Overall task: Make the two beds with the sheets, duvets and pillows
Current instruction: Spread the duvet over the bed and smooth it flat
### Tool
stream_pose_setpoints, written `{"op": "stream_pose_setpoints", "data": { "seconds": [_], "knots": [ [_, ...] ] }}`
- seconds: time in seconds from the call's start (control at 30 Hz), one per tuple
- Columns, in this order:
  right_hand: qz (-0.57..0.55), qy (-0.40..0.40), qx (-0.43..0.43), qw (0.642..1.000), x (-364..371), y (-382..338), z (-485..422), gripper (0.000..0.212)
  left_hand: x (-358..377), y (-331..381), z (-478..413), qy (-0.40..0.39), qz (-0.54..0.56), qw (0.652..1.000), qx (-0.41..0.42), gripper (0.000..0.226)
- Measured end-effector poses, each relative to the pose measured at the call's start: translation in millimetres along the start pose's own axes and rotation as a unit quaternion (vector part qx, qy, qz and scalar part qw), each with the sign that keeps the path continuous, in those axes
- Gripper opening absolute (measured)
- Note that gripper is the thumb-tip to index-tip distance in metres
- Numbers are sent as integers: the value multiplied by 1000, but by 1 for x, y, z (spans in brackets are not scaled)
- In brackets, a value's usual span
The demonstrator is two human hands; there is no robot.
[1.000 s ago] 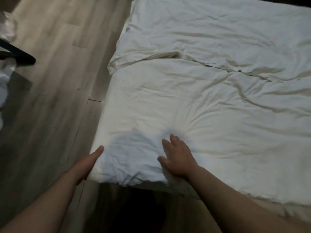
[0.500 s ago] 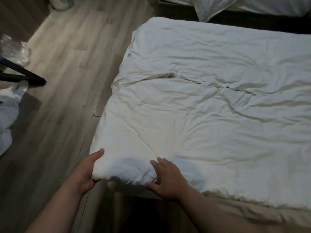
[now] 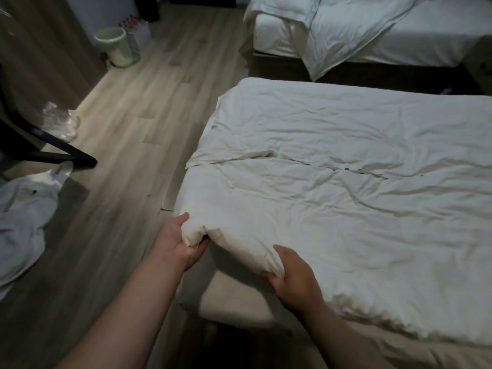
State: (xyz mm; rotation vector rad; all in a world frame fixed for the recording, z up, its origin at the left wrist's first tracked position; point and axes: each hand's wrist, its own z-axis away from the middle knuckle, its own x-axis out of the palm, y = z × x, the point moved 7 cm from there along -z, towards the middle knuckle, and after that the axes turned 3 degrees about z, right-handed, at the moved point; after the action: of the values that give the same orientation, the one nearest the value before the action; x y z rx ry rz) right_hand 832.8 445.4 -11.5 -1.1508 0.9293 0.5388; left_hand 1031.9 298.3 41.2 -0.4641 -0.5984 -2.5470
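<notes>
Duvet: spread over the near bed, its near-left corner lifted clear of the mattress. The corner is pinched closed in the left hand; the adjoining edge is clasped by the right hand, apparently for squaring. Second bed beyond, its bedding left rumpled; clothing on floor.

A wrinkly white duvet lies spread over the near bed, its corner lifted. On the far bed, another duvet hangs crooked.
</notes>
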Motion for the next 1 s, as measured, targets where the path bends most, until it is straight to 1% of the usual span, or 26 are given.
{"op": "stream_pose_setpoints", "data": {
  "seconds": [0.07,0.13,0.17,0.2,0.23,0.27,0.3,0.33,0.37,0.4,0.43,0.47,0.5,0.53,0.57,0.6,0.63,0.67,0.73,0.8,0.83,0.87,0.9,0.93,0.97,1.0],
  "knots": [
    [12,19,16,1000,-19,-2,-12,41,17,11,2,1,-12,1000,13,26],
    [26,43,38,998,-39,-8,-25,41,34,26,1,-24,-42,998,30,26],
    [25,52,52,997,-47,-11,-32,43,41,37,-3,-27,-70,995,59,29],
    [21,59,69,996,-54,-14,-39,42,42,50,-8,-10,-111,988,103,35],
    [21,69,84,994,-59,-15,-46,40,43,67,-12,15,-171,971,164,46],
    [25,81,93,992,-64,-17,-53,36,46,83,-14,34,-248,943,219,57],
    [35,91,97,990,-67,-20,-62,31,52,96,-17,22,-311,916,252,65],
    [47,99,99,989,-72,-24,-70,28,59,105,-20,-10,-349,898,267,61],
    [60,106,102,987,-76,-30,-79,25,64,114,-25,-40,-374,888,263,45],
    [75,111,114,984,-81,-35,-88,21,70,119,-26,-70,-392,886,239,27],
    [85,115,131,981,-86,-39,-97,15,75,125,-29,-105,-405,884,209,20],
    [93,120,148,977,-90,-43,-105,8,81,131,-34,-151,-418,877,182,28],
    [102,128,163,973,-96,-47,-114,6,88,137,-38,-192,-458,850,174,40],
    [115,136,176,968,-102,-51,-123,9,98,145,-42,-219,-517,805,195,46],
    [131,143,187,963,-108,-57,-131,12,106,155,-47,-222,-595,736,234,52],
    [152,147,197,957,-114,-63,-138,14,115,163,-54,-208,-663,660,285,52],
    [177,151,211,950,-118,-69,-144,16,124,173,-58,-193,-705,601,324,46],
    [203,160,229,938,-124,-74,-148,17,134,180,-58,-190,-730,562,338,40],
    [238,174,279,914,-133,-84,-154,12,149,189,-63,-182,-768,515,335,45],
    [209,165,322,909,-133,-89,-156,15,166,197,-64,-175,-813,423,360,52],
    [176,160,342,909,-130,-89,-154,18,173,200,-62,-174,-826,387,372,56],
    [148,156,359,908,-127,-87,-151,21,179,201,-61,-184,-831,373,370,61],
    [129,159,370,906,-125,-87,-148,23,182,200,-58,-207,-830,384,347,63],
    [114,171,369,906,-125,-88,-145,24,184,198,-55,-233,-825,411,311,57],
    [100,183,359,910,-126,-89,-144,24,186,196,-51,-254,-813,440,285,44],
    [85,192,349,913,-126,-88,-142,24,188,194,-45,-273,-802,458,269,30]
  ]
}}
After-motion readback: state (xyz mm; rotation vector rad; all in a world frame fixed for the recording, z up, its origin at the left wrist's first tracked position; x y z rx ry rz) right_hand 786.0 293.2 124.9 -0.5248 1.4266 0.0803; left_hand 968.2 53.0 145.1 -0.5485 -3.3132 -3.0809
